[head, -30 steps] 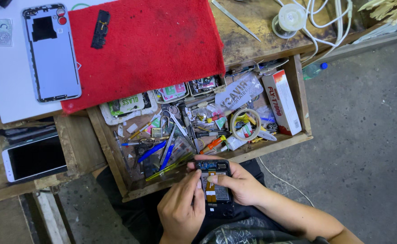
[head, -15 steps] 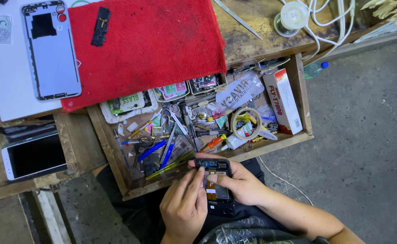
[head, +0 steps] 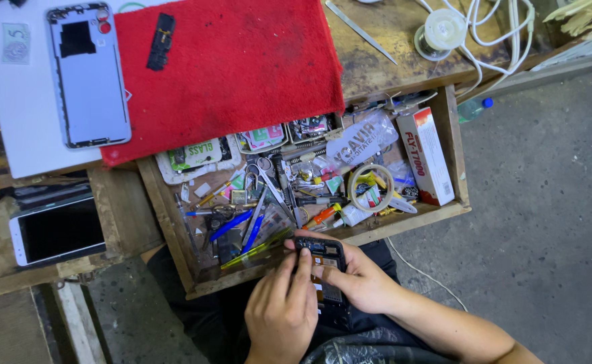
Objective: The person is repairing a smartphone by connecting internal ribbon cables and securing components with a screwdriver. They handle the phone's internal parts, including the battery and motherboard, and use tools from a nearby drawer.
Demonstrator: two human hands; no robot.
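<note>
Phone [head: 324, 273] sits over my lap, just below the open drawer [head: 174, 222]. Back is off: dark board and an orange patch inside show, so opening looks done; the inner work looks unfinished.

Right hand [head: 363, 280] cradles the phone from beneath, fingers closed round its edge. Left hand [head: 282, 313] pinches at the top end, fingertips [head: 304, 259] on the frame; whether they hold a part, I cannot tell.

Above my hands: red cloth [head: 235, 67], soft nap. Up-left of it, a pale back cover [head: 87, 74], smooth, rounded corners. Drawer holds scissors [head: 269, 182], tape roll [head: 370, 189].
</note>
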